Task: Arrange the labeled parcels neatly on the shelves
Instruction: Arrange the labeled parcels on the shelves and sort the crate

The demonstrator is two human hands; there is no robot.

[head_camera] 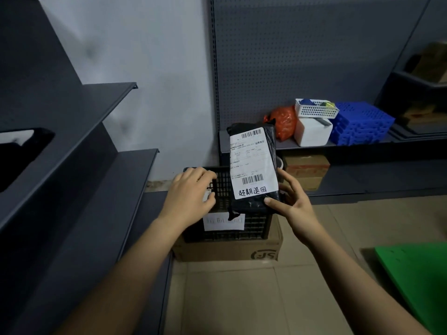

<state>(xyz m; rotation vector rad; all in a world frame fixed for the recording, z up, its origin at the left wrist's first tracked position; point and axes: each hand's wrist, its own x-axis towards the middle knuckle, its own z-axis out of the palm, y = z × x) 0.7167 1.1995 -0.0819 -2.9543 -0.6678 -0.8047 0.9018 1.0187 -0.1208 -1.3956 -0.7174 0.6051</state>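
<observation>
Head view, right grip [295, 206] pinching parcel [254, 163], left grip [191, 194] over crate [256, 229], hold unclear

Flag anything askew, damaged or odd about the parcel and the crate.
The black parcel that the right hand holds has a loose, ragged flap of wrapping hanging from its lower left corner. The flap overlaps the top right corner of the paper sign on the black crate. Nothing else stands out.
</observation>
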